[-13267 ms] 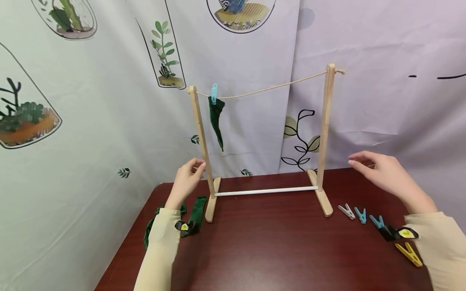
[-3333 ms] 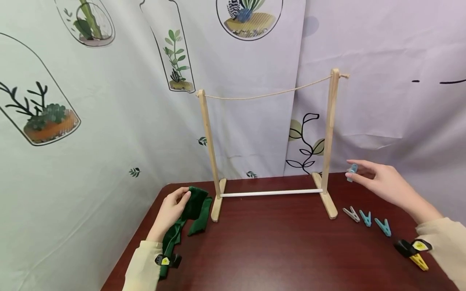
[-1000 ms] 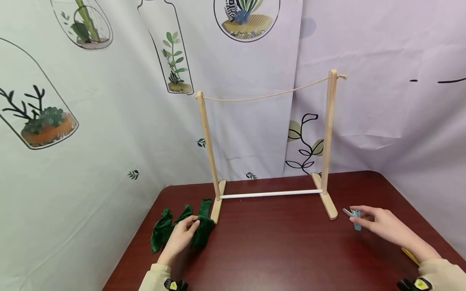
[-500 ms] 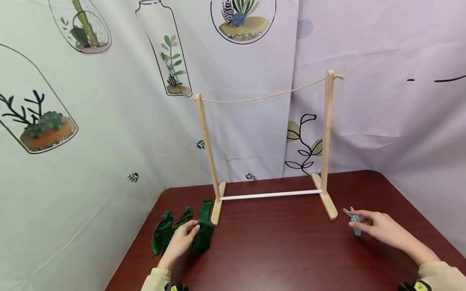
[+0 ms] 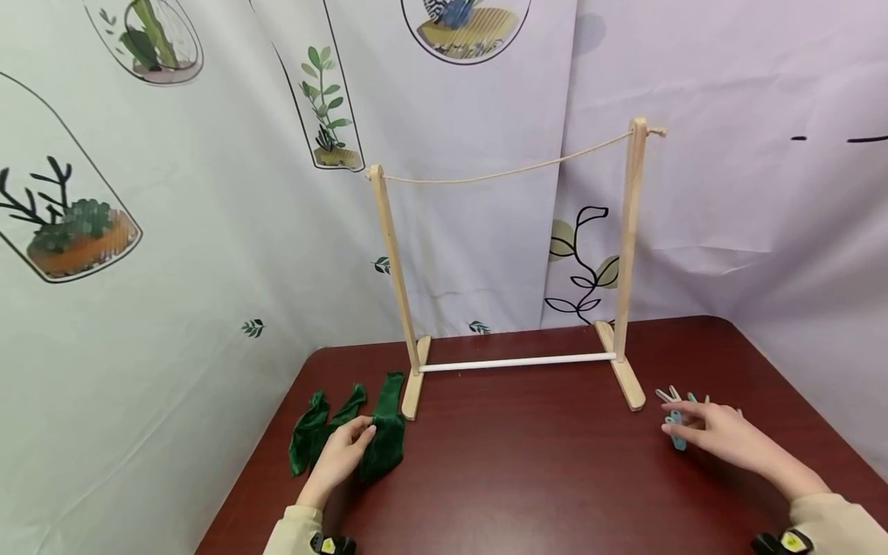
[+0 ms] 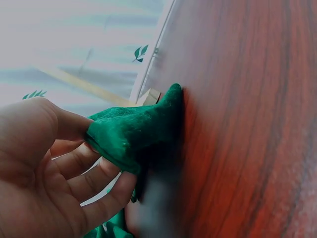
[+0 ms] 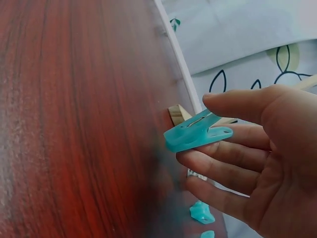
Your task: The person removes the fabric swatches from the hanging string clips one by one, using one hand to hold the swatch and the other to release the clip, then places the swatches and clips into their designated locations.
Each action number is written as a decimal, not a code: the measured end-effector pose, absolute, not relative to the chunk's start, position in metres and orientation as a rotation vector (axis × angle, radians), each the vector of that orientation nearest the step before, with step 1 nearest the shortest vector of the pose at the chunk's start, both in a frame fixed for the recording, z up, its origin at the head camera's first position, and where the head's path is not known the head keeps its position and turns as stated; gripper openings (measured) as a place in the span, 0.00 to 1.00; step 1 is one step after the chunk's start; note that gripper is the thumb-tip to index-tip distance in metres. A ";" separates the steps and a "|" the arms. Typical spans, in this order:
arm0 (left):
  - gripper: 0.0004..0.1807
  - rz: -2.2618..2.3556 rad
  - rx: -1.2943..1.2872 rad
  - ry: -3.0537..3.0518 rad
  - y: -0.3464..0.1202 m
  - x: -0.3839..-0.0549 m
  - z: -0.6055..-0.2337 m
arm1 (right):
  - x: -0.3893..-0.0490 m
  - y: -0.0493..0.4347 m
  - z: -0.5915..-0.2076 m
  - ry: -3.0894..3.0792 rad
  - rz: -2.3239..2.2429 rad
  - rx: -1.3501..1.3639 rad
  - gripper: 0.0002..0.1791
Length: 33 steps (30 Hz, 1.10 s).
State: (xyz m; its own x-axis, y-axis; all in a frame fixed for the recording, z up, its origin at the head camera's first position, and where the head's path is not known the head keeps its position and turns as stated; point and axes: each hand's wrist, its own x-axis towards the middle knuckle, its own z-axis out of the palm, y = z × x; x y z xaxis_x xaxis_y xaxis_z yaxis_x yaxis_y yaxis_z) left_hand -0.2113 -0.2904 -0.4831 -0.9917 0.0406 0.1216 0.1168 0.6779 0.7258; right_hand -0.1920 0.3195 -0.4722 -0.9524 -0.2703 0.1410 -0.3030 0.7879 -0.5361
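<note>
Near the table's left side my left hand [image 5: 341,456] pinches the edge of a green velvet cloth [image 5: 384,451] between thumb and fingers. In the left wrist view, the cloth [image 6: 143,126] drapes forward from the thumb, its far end down at the tabletop. More green velvet pieces [image 5: 307,439] lie behind and left of that hand. On the right, my right hand [image 5: 731,438] holds a light-blue clothespin [image 5: 678,442] low over the table. The right wrist view shows the thumb on one handle of this clothespin [image 7: 190,135], with fingers beneath the other.
A wooden stand with two posts [image 5: 630,239] is at the back of the dark red table [image 5: 527,462]. A bare rope [image 5: 486,179] joins the post tops; a white rod [image 5: 520,362] runs low between them. Several clothespins, one white [image 5: 669,395], lie beyond my right hand, partly hidden.
A green cloth that hung from the rope under a blue clothespin is off it. Both hands, holding cloth and clothespin, have come lower to the table; over the last second they barely shift.
</note>
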 end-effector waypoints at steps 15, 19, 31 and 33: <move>0.18 -1.237 -0.093 -2.805 -0.298 -0.209 -0.492 | -0.195 0.316 -0.477 -2.951 0.941 0.443 0.27; 0.18 -1.220 -0.098 -2.806 -0.298 -0.209 -0.492 | -0.195 0.314 -0.478 -2.947 0.941 0.442 0.27; 0.18 -1.261 -0.022 -2.831 -0.302 -0.211 -0.492 | -0.199 0.310 -0.490 -2.908 0.837 0.367 0.27; 0.18 -1.269 0.003 -2.842 -0.302 -0.210 -0.493 | -0.200 0.311 -0.491 -2.916 0.828 0.362 0.27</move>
